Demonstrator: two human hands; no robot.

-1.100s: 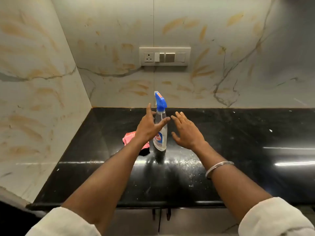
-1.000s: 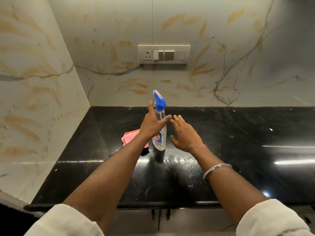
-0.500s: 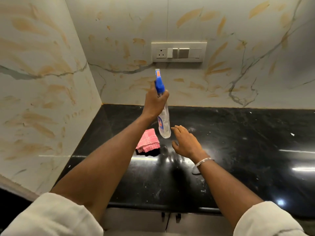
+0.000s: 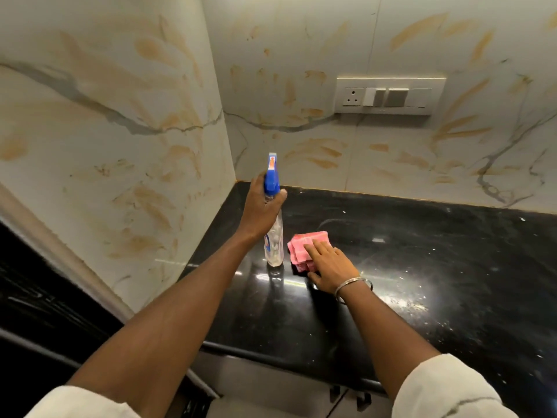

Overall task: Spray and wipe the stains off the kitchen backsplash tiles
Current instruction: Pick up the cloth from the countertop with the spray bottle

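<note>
Left hand (image 4: 260, 206) grips the spray bottle (image 4: 273, 242) to spray; right hand (image 4: 330, 262) rests flat on the pink cloth (image 4: 298, 247) for wiping

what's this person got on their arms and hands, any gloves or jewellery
No gloves: the left hand and right hand are bare. An off-white left sleeve and right sleeve end near the elbows. A thin silver bangle circles the right wrist. No rings visible.

Blue-topped clear spray bottle (image 4: 273, 241) upright beside folded pink cloth (image 4: 303, 241) on counter (image 4: 422, 251); tiles (image 4: 286, 55) smeared orange.
</note>
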